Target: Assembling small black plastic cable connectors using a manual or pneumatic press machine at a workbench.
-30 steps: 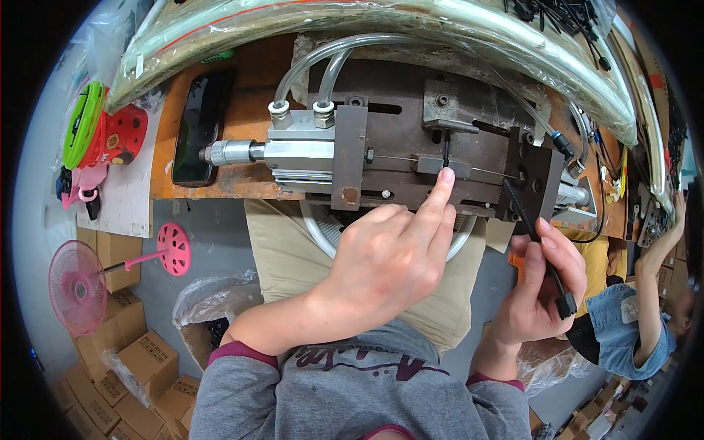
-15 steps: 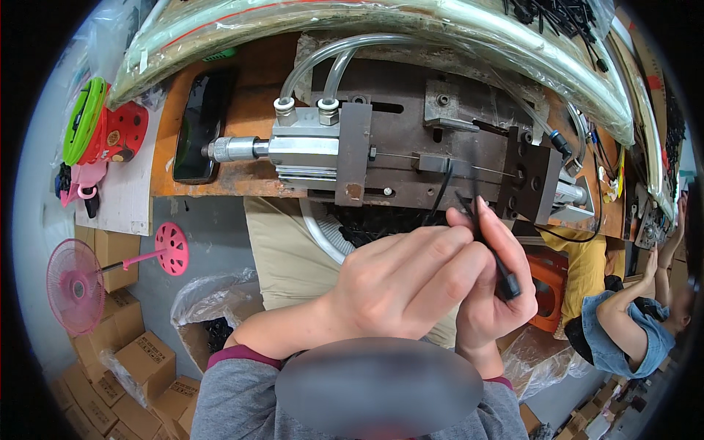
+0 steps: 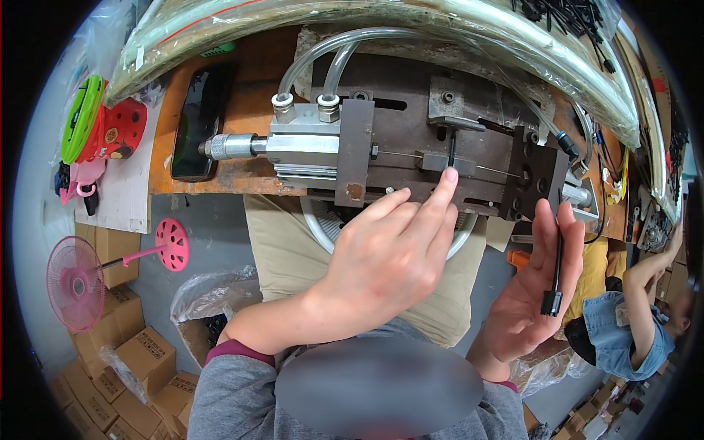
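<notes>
My left hand (image 3: pixel 396 253) reaches over the bench machine with its fingers stretched out. Its index fingertip touches the near end of a thin black rod (image 3: pixel 452 143). That rod lies across a small metal block (image 3: pixel 435 160) in the middle of the fixture, its far end by a metal stop (image 3: pixel 453 122). To the right, my right hand (image 3: pixel 524 297) is raised in front of the dark end plate (image 3: pixel 534 180), palm partly showing. Between its fingers it holds another black rod with a thicker capped end (image 3: pixel 554 293) pointing down.
An air cylinder (image 3: pixel 304 150) with clear hoses (image 3: pixel 345 37) is mounted left on the machine. A phone (image 3: pixel 202 125) lies on the bench beside it. Plastic-wrapped padding (image 3: pixel 411 16) borders the far side. A pink fan (image 3: pixel 78 286) and cardboard boxes (image 3: pixel 143 359) stand at left; a co-worker (image 3: pixel 627 323) sits at right.
My hands have moved apart: the left went forward to the block, where a black rod now lies, and the right moved right, keeping a capped rod. Black pieces below the machine are no longer visible.
</notes>
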The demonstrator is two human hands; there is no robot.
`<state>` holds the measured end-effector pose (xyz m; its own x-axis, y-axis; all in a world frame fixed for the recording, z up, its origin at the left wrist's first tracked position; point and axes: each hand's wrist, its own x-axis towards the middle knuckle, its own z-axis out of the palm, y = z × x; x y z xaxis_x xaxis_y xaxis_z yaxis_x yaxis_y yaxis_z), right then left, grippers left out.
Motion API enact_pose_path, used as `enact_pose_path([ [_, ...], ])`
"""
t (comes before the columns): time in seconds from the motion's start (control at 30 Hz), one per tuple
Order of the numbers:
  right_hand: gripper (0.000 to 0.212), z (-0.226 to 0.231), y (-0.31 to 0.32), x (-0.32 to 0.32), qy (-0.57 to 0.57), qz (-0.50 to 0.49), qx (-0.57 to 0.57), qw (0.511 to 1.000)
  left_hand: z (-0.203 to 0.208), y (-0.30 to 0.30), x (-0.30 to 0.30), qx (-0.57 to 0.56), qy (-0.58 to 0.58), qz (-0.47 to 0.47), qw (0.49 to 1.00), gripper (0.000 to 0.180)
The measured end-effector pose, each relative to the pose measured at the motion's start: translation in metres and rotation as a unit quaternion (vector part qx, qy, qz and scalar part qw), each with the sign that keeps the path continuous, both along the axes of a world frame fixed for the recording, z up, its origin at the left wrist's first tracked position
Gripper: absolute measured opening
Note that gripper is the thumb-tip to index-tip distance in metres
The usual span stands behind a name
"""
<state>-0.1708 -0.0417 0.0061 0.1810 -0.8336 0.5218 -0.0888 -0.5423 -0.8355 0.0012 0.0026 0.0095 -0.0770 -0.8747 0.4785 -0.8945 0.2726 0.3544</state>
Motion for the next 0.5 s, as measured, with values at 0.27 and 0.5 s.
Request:
enact_pose_path([
  [0.27, 0.051, 0.000, -0.004, -0.012, 0.035, 0.083, -0.040, 0.995, 0.001, 0.001, 0.000, 0.023, -0.032, 0.013, 0.999, 0.026],
  [0.5, 0.035, 0.011, -0.010, -0.007, 0.224, 0.044, -0.133, 0.964, -0.002, 0.000, 0.000, 0.001, -0.023, 0.012, 1.000, 0.023],
])
